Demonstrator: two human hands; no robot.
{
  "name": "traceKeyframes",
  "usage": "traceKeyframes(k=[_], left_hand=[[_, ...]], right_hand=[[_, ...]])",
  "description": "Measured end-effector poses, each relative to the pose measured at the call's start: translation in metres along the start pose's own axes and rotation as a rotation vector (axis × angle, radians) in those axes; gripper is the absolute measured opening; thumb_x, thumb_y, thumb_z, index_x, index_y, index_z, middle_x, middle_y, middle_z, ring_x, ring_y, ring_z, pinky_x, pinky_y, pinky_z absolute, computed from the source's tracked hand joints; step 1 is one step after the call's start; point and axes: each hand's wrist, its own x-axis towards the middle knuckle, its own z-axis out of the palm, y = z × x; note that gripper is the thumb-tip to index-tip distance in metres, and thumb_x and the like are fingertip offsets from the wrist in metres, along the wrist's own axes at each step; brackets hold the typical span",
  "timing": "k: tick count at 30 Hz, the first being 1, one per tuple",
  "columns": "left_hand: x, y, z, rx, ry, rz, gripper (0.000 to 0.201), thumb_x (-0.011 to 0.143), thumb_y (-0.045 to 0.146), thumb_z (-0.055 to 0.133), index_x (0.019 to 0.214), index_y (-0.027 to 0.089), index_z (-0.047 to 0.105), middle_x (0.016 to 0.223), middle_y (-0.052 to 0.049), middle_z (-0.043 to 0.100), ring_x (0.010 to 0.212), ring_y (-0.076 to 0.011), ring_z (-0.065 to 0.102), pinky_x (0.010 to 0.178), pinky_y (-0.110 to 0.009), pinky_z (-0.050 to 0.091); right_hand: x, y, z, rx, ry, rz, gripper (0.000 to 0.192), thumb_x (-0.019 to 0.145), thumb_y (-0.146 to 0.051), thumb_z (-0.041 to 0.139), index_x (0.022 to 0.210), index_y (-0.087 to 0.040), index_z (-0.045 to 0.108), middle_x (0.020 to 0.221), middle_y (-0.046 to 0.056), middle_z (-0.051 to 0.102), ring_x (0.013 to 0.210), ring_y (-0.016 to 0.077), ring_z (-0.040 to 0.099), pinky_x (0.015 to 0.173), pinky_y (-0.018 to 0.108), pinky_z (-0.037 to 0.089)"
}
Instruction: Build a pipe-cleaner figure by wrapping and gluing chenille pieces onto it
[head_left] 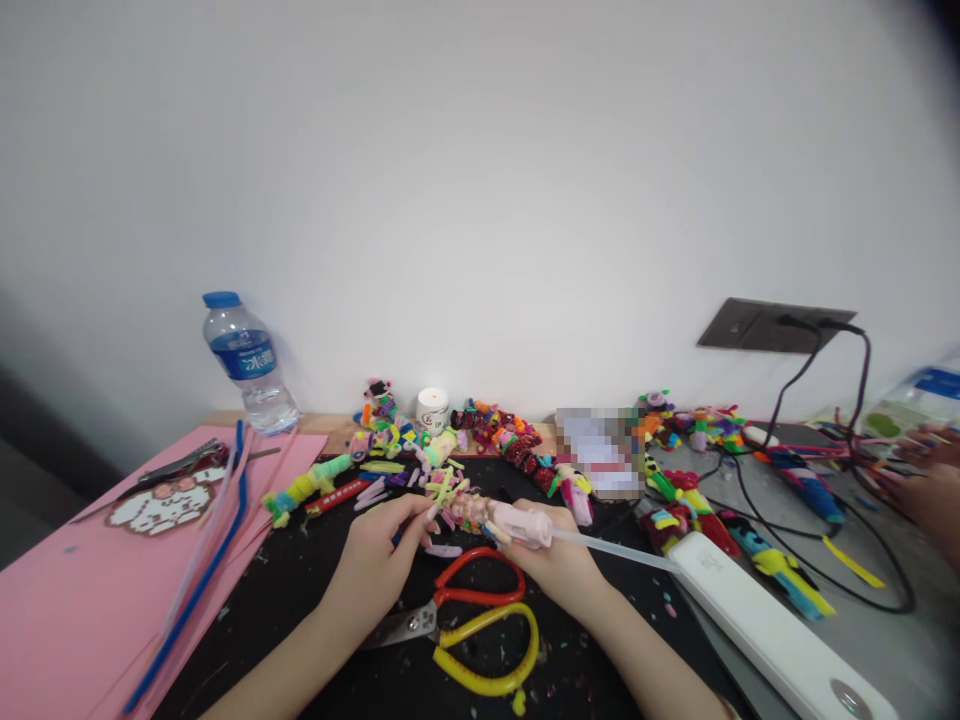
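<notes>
Gluing is proceeding above the scissors (480, 610): the right hand (559, 562) is gripping the glue gun (521, 524) while left hand (379, 560) fingertips are pinching the pipe-cleaner piece (459, 505), which I judge needs steady holding next.

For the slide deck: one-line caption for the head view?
Left hand and right hand work a pink glue gun on a pipe-cleaner craft above scissors.

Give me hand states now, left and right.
Left hand: closed, pinching the pipe-cleaner craft.
Right hand: closed on the pink glue gun, its nozzle at the craft.
</notes>
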Motion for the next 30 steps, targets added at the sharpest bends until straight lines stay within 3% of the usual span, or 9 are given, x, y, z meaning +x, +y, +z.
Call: traceKeyframes(k=[20,30], left_hand=[[0.0015,0.0010,-0.0006,0.001,0.008,-0.001,0.019,0.085,0.022,0.042,0.078,0.017,0.059,0.062,-0.001,0.062,0.059,-0.0159,0.059,0.060,-0.025,0.044],[0.0007,0.0006,-0.0004,-0.006,0.030,0.005,0.020,0.084,0.023,0.042,0.078,0.017,0.059,0.062,-0.001,0.063,0.057,-0.0156,0.059,0.058,-0.024,0.045]], right_hand=[[0.0012,-0.0006,0.0013,0.041,0.041,0.059,0.029,0.073,-0.028,0.058,0.054,-0.019,0.038,0.050,-0.006,0.037,0.045,0.0083,0.034,0.042,0.022,0.027],[0.0017,0.0011,0.0001,-0.005,0.038,0.062,0.021,0.071,-0.024,0.058,0.056,-0.018,0.045,0.052,-0.004,0.046,0.047,0.0102,0.041,0.045,0.022,0.031]])
